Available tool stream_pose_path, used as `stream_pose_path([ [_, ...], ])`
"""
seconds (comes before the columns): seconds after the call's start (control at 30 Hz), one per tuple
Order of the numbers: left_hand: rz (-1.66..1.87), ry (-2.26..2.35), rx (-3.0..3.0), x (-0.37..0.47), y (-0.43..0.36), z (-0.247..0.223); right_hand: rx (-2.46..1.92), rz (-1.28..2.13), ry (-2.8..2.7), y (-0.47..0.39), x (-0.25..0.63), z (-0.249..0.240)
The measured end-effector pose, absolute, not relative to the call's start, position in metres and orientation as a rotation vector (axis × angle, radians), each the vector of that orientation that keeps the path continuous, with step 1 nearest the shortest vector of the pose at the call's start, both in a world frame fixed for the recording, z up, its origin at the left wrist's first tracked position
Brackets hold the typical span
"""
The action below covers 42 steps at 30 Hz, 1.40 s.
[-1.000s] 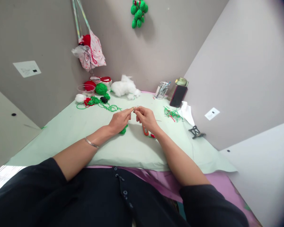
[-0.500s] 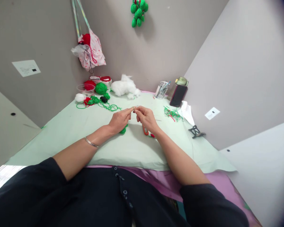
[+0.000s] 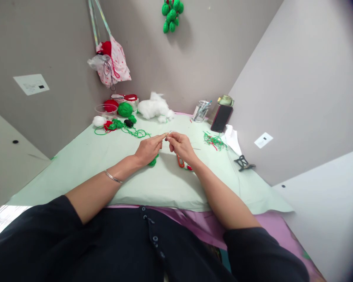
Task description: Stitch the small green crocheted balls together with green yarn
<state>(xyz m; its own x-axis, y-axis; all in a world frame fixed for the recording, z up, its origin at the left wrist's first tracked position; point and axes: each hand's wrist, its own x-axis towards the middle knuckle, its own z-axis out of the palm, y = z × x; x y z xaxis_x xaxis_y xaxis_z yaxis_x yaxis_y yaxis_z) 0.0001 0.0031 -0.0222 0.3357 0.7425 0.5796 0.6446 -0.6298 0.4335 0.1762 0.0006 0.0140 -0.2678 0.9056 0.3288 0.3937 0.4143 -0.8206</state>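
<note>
Over the middle of the table, my left hand and my right hand meet at their fingertips. Both are closed in a pinch around something too small to make out. Under my left hand a piece of green crochet work sticks out, mostly covered. Just below my right hand lie orange-handled scissors, their other end hidden, with a small red and white piece beside them. A thin needle-like rod rests on the cloth to the right of my right hand.
Behind my hands stand white stuffing, a green yarn ball, a black thread spool and loose green yarn. To the right are yarn scraps, a pen cup, a phone and a black claw clip.
The view has shifted very slightly. Both hands stay pinched together in the same place, with no other visible change.
</note>
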Motion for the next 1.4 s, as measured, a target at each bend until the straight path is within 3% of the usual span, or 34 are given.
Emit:
stream_pose_path([
  [0.53, 1.130, 1.328, 2.476, 0.002, -0.001, -0.016, -1.349, 0.126, -2.006, -0.005, 0.170, 0.010],
  [0.93, 1.104, 1.356, 2.520, 0.001, -0.001, -0.018, -1.126, 1.054, -1.728, -0.001, 0.174, 0.014],
  [1.4, 1.037, 1.374, 2.603, 0.001, -0.002, -0.017, -1.072, 1.114, -1.702, 0.008, 0.178, 0.010],
])
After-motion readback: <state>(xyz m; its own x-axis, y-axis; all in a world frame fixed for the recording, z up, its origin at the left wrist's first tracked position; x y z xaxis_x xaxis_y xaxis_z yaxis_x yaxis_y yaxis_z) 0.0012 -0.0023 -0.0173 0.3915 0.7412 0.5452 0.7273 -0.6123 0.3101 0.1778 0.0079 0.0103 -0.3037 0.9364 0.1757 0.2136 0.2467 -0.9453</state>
